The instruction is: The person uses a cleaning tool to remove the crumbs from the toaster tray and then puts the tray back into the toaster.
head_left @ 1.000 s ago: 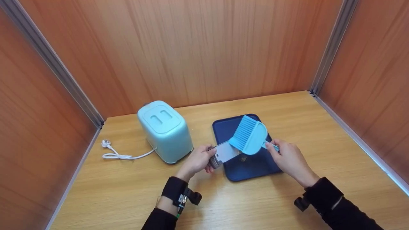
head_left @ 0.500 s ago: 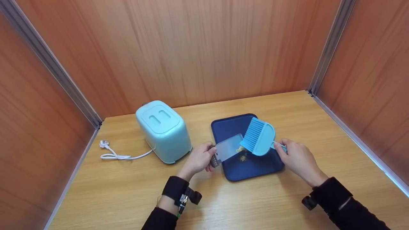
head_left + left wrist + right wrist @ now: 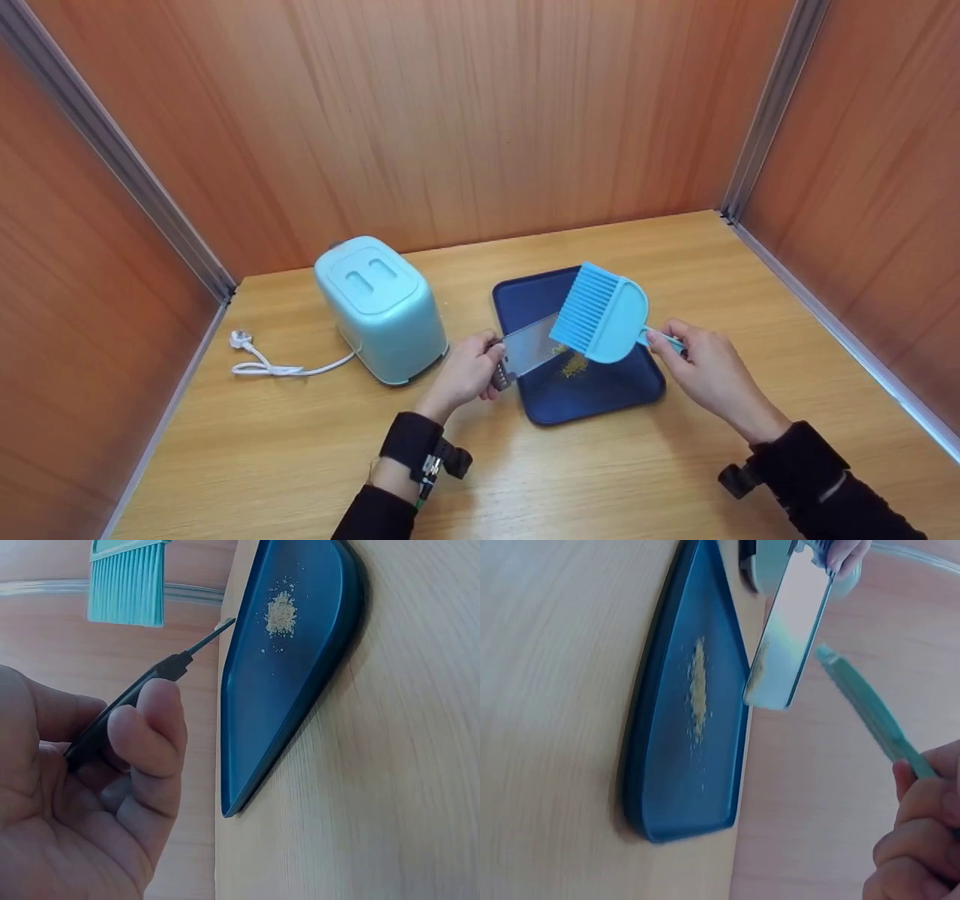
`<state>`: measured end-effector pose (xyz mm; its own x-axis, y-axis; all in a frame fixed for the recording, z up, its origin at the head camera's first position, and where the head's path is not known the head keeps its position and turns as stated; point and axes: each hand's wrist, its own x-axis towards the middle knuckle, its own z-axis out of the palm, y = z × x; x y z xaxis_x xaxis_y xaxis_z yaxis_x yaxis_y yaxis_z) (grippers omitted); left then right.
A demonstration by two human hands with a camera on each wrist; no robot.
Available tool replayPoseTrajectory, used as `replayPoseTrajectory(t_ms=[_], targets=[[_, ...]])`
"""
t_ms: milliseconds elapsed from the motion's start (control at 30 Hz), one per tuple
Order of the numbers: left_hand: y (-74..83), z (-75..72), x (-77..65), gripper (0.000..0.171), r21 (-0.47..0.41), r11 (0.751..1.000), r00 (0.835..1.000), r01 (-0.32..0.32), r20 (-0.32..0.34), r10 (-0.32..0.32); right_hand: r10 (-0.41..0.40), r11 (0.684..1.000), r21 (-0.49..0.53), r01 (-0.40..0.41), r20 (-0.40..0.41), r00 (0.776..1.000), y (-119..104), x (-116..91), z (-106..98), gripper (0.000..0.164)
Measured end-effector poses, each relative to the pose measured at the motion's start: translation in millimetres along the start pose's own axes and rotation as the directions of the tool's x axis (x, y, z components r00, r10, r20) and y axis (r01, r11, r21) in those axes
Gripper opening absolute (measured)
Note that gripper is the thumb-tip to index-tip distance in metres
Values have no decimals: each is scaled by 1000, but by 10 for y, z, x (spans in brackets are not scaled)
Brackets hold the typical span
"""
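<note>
My left hand (image 3: 466, 375) grips the end of a flat metal crumb tray (image 3: 534, 346), which slants over a dark blue tray (image 3: 592, 401). Some crumbs (image 3: 759, 667) cling near the crumb tray's low far end in the right wrist view. Below lies a pile of yellowish crumbs (image 3: 280, 615) on the blue tray. With my right hand (image 3: 709, 371) I hold a light blue brush (image 3: 619, 319) by its handle. Its bristles hover over the crumb tray's far end, and both wrist views show a gap between them.
A light blue toaster (image 3: 382, 307) stands at the left, its two slots covered by a lid-like top. From it a white cord with a plug (image 3: 241, 340) runs left on the wooden table (image 3: 315, 450). Wood panels (image 3: 480, 120) enclose the back and sides.
The brush drew right off the crumb tray, then swung back a little to the left above it. The crumb pile on the blue tray has grown. My left hand has hardly moved.
</note>
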<state>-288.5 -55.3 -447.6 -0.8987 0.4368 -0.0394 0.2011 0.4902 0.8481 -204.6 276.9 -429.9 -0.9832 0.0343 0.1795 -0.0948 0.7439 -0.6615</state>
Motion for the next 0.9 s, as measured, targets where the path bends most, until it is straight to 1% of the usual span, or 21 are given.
replayPoseTrajectory(t_ms=[100, 200, 333, 433, 533, 700, 800, 900], targets=[[17, 2, -13, 23, -16, 1000, 1000, 4, 8, -4, -11, 998, 67, 8, 42, 999, -74, -26, 76, 34], [20, 8, -15, 24, -22, 1000, 1000, 4, 16, -3, -36, 995, 93, 29, 79, 996, -128, -48, 156, 32], [34, 11, -19, 24, -21, 1000, 1000, 14, 23, -13, -60, 996, 71, 51, 128, 990, -164, -66, 232, 31], [41, 12, -19, 24, -25, 999, 999, 24, 27, -24, -59, 998, 33, 55, 146, 988, -165, -68, 252, 31], [36, 12, -19, 23, -31, 999, 999, 19, 26, -18, -58, 998, -17, 61, 130, 990, -142, -63, 252, 30], [27, 14, -24, 23, -35, 999, 1000, -1, 20, 2, -55, 991, -118, 64, 79, 995, -61, -55, 231, 28], [28, 17, -21, 23, -32, 999, 1000, -10, 17, 10, -55, 985, -158, 62, 52, 997, -4, -51, 214, 29], [23, 21, -20, 24, -28, 999, 1000, -17, 17, 17, -73, 978, -193, 76, 25, 997, 42, -49, 196, 30]])
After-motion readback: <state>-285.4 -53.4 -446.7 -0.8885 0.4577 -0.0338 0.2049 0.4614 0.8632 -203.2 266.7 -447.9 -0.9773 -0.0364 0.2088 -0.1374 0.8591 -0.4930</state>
